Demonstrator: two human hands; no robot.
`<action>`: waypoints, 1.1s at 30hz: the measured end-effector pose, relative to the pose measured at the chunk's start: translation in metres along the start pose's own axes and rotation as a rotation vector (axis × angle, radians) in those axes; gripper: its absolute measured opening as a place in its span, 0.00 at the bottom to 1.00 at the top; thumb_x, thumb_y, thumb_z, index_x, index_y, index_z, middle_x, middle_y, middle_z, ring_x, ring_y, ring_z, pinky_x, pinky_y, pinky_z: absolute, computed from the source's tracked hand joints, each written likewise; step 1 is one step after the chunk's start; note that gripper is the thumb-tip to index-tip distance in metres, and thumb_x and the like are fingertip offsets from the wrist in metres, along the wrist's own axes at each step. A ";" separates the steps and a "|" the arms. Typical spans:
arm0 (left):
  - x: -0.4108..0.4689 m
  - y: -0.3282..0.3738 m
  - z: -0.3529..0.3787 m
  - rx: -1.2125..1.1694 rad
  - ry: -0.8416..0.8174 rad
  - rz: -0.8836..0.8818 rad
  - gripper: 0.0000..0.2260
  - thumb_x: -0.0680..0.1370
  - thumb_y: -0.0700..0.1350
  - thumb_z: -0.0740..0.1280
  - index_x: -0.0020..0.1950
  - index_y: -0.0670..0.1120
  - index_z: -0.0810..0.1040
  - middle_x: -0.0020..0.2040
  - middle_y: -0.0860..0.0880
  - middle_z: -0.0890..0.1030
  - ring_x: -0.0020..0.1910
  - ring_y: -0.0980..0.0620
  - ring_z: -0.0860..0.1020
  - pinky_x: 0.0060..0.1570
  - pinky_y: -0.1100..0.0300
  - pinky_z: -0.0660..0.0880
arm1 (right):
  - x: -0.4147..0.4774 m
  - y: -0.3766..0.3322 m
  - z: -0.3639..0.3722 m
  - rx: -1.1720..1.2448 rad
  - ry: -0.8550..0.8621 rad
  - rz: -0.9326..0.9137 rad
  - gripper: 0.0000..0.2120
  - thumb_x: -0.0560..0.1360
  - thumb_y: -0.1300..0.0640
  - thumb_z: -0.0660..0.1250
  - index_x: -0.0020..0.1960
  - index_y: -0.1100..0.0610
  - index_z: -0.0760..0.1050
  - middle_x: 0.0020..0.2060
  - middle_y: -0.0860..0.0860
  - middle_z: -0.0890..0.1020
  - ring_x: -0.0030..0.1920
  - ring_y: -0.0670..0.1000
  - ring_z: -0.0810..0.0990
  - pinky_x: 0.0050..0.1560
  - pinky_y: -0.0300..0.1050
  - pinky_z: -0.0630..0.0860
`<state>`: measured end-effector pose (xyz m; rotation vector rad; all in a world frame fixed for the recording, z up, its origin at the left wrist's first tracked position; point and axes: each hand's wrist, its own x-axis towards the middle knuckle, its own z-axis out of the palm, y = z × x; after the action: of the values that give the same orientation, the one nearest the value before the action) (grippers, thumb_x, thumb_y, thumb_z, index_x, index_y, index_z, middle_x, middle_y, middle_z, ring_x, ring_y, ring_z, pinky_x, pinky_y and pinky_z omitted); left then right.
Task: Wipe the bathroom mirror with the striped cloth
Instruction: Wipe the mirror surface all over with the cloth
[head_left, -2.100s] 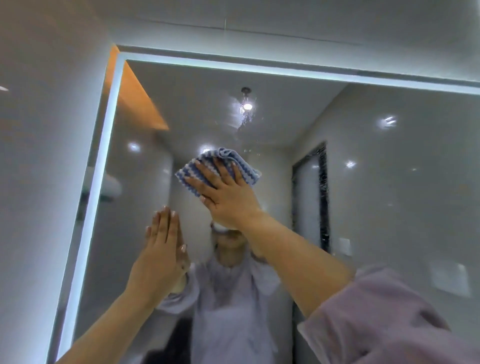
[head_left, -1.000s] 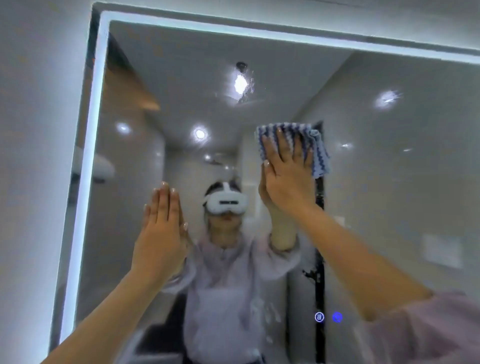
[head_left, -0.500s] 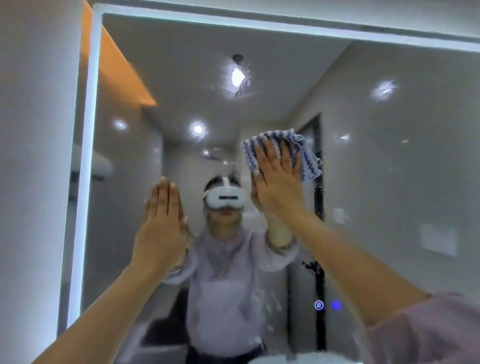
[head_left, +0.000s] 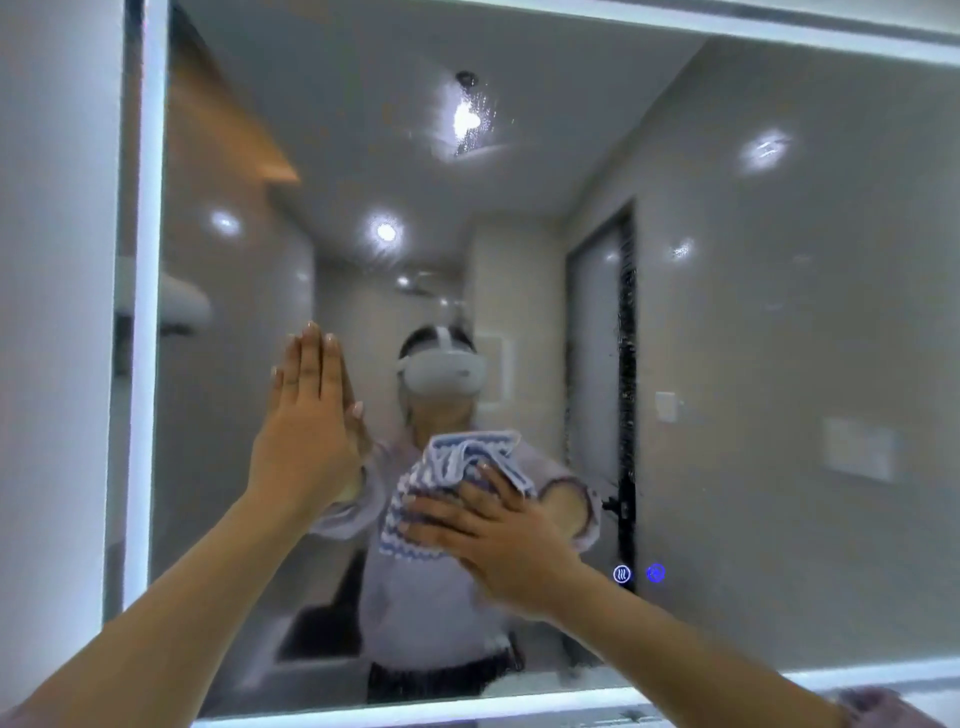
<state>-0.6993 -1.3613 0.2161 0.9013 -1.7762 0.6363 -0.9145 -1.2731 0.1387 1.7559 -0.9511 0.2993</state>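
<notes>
The bathroom mirror (head_left: 779, 312) fills the view, framed by a lit white strip. The blue-and-white striped cloth (head_left: 441, 488) is pressed flat against the glass in the lower middle, under my right hand (head_left: 498, 540), whose fingers spread over it. My left hand (head_left: 306, 431) rests flat on the glass to the left of the cloth, fingers together and straight, holding nothing. Water spots and streaks show on the glass near the reflected ceiling light and along the dark door edge.
A white wall (head_left: 52, 312) borders the mirror on the left. Two small blue touch icons (head_left: 639, 574) glow on the glass right of my right hand. The mirror's lit bottom edge (head_left: 519, 701) runs below my arms.
My right hand has swept the cloth down and to the left, from upper middle to lower middle of the glass. The left hand has stayed flat in the same place.
</notes>
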 end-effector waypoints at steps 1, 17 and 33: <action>0.000 0.000 0.000 0.009 0.002 0.000 0.30 0.77 0.51 0.40 0.74 0.34 0.46 0.76 0.36 0.46 0.75 0.41 0.44 0.72 0.48 0.44 | 0.016 0.016 -0.009 0.001 0.047 0.095 0.26 0.77 0.52 0.56 0.75 0.42 0.60 0.76 0.43 0.60 0.77 0.50 0.54 0.76 0.55 0.46; 0.001 0.003 -0.004 -0.035 -0.033 -0.020 0.27 0.81 0.46 0.48 0.75 0.37 0.41 0.76 0.39 0.40 0.75 0.45 0.37 0.72 0.53 0.38 | 0.006 -0.030 0.009 -0.029 0.014 0.287 0.27 0.79 0.48 0.55 0.77 0.45 0.54 0.77 0.46 0.55 0.77 0.52 0.55 0.75 0.58 0.47; 0.003 0.007 -0.012 -0.017 -0.073 -0.046 0.31 0.75 0.49 0.46 0.75 0.34 0.47 0.76 0.35 0.47 0.76 0.38 0.45 0.73 0.48 0.42 | 0.037 0.027 -0.017 -0.035 0.162 0.565 0.24 0.79 0.49 0.53 0.76 0.48 0.60 0.76 0.51 0.60 0.76 0.56 0.55 0.76 0.54 0.41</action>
<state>-0.6991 -1.3490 0.2229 0.9621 -1.8180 0.5643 -0.9061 -1.2780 0.1865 1.3778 -1.3107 0.7677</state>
